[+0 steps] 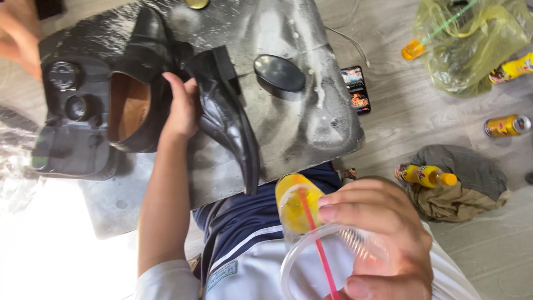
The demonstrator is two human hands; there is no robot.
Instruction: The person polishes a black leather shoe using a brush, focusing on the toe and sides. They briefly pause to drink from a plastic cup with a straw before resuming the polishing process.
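left hand: arm stretched far, fingers curled, gripping | right hand: near, close to body, fingers wrapped, thumb low, holding | both hands well apart

Left hand on black shoe; right hand around plastic cup.

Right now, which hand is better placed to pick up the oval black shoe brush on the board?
Left: it rests by the black leather shoe near the brush; right holds a clear plastic cup.
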